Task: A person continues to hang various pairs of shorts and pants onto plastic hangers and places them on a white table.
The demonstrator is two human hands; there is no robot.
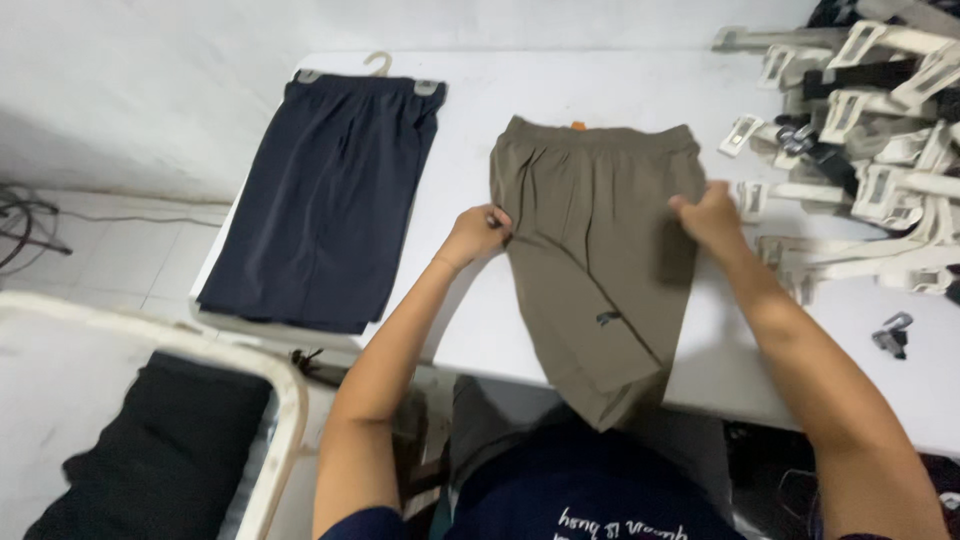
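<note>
A pair of olive-brown shorts (590, 230) lies on the white table (620, 90), waistband toward the far side, leg hems hanging over the near edge. My left hand (478, 232) pinches the left side edge of the shorts. My right hand (712, 215) grips the right side edge at about the same height. Both hands hold the fabric down on the table.
Dark navy shorts (325, 200) clipped on a white hanger (378, 66) lie flat at the table's left. A heap of white clip hangers (860, 130) fills the right side. A small metal clip (893, 335) lies near the right edge. A bin with black cloth (170, 450) stands lower left.
</note>
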